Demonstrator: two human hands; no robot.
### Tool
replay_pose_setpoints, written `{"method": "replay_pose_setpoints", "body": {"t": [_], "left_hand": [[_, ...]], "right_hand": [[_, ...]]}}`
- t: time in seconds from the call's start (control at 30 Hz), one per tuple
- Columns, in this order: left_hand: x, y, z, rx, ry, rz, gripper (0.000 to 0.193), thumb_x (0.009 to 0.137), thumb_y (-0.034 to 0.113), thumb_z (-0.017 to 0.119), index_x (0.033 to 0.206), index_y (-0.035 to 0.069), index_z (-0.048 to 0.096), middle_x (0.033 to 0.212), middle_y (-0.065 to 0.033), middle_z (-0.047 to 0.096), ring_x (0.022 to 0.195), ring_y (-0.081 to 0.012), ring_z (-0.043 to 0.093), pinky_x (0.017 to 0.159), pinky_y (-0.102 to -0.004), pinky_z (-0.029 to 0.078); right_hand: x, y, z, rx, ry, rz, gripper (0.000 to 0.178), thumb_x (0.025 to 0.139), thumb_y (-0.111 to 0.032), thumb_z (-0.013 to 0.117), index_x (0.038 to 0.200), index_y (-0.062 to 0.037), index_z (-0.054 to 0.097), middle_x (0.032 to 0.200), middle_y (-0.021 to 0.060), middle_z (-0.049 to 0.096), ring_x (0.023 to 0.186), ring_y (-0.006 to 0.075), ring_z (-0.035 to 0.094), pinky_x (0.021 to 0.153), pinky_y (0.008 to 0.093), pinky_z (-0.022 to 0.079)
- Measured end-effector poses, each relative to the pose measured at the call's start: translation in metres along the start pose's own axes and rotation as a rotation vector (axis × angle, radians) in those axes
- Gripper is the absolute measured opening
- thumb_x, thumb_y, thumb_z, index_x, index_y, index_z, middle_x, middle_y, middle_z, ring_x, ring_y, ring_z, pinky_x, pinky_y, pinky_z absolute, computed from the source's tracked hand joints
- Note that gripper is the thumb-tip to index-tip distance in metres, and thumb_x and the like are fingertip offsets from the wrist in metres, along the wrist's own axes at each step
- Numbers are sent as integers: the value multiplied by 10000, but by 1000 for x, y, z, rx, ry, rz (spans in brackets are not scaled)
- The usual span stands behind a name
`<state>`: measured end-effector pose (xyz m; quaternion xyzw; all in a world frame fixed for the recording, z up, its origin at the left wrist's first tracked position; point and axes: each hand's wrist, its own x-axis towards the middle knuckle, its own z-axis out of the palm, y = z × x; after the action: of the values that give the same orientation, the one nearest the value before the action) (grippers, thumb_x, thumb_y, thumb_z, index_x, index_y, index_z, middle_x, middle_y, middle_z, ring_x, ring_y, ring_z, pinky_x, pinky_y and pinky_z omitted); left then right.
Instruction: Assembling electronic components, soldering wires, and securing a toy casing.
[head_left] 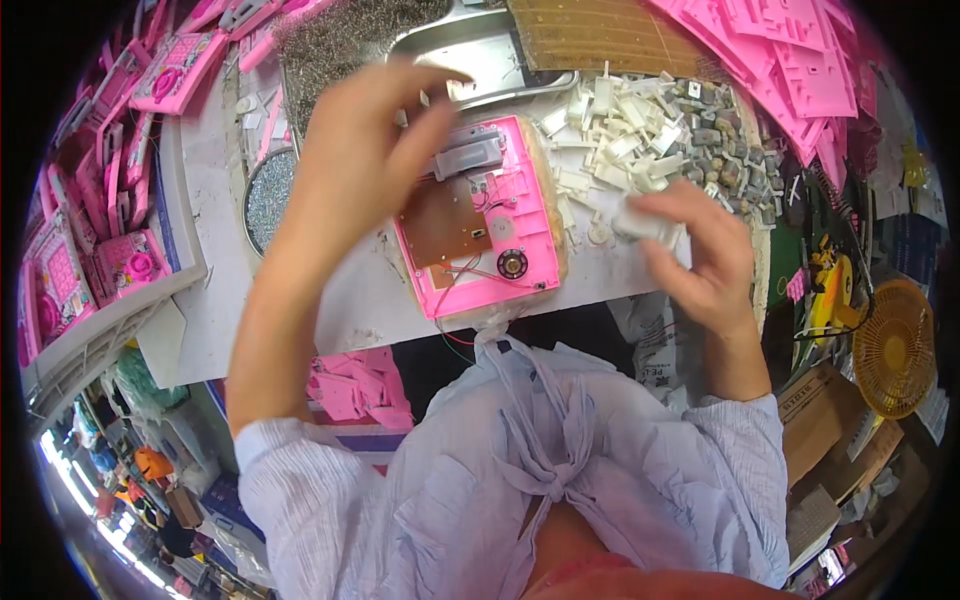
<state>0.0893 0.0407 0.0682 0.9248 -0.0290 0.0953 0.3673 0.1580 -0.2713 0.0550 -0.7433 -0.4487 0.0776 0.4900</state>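
I see my right hand (695, 250) with fingers clamped on a small white plastic part (640, 222) just right of the open pink toy casing (480, 215) on the desk (340, 300), while my left hand (365, 140) hovers above it, fingers loosely apart.

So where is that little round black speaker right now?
In the head view, the round speaker sits in the lower right corner of the open pink casing, right of the brown circuit board, between both hands.
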Motion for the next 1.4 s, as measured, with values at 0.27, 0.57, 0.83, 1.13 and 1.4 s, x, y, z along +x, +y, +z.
{"method": "replay_pose_setpoints", "body": {"t": [0.27,0.57,0.83,1.13,1.4], "left_hand": [[-122,34,59,-1578,62,-661,142,983,4,642,1123,1,622,1102,-153,717,910,-199,728,752,-296,620],[-131,35,75,-1557,42,-607,137,987,29,655,1120,7,631,1075,-138,723,895,-184,725,756,-291,610],[-60,31,62,56,74,-200,148,964,137,679,1076,54,728,872,-96,744,711,-179,717,623,-300,545],[-42,25,87,502,29,-75,122,892,188,703,849,75,685,777,-100,699,673,-298,697,574,-397,542],[-46,27,86,207,35,-108,136,900,199,702,863,69,717,786,-110,709,716,-310,698,655,-436,548]], "right_hand": [[6,-11,45,195,-150,-210,407,717,-60,890,1084,-2,724,841,119,727,670,268,677,589,353,515],[3,-16,51,29,-154,-322,372,725,-53,872,1070,-22,737,830,103,719,661,247,660,568,348,497],[-8,-1,31,126,-71,-135,364,710,-26,863,1055,-17,747,843,96,722,661,224,630,583,331,480],[-22,8,30,140,22,-82,354,738,-24,851,1081,-49,767,803,76,699,629,183,609,565,304,459],[-23,15,27,141,26,24,349,762,-44,844,1101,-36,759,807,75,694,651,166,620,605,279,484]]}}
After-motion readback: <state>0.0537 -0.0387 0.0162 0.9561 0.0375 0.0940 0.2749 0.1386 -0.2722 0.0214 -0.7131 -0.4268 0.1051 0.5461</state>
